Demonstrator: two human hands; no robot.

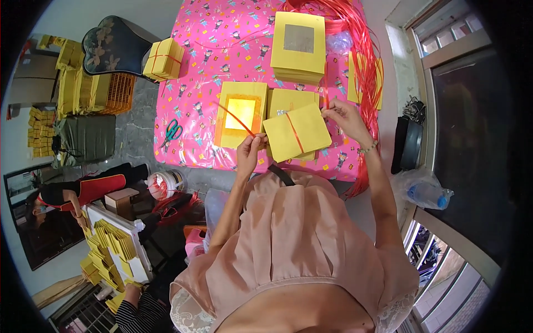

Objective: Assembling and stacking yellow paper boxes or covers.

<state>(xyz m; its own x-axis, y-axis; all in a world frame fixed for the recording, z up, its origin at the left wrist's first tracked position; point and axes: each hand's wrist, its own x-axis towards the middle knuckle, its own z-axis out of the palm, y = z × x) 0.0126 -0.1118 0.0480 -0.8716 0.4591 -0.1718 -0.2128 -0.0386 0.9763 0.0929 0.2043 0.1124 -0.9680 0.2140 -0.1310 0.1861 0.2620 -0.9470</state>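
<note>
A stack of yellow paper sheets (284,145) lies tilted near the table's front edge, a narrow red strip (294,132) running across its top. At the stack's left edge my left hand (250,151) is closed in a pinch on one length of the strip, whose free end points up and left. On the right side my right hand (345,117) pinches another length of red strip (326,99) that rises above the fingers. Under and behind the tilted stack is more yellow paper (291,99). To its left sits yellow paper with a shiny gold square (240,114).
Teal-handled scissors (172,133) lie at the left of the pink table cover (194,105). A taller yellow stack with a silver square (298,39), a tied yellow bundle (164,59) and long red strips (363,72) surround the work. Co-workers (72,194) are at a white table, lower left.
</note>
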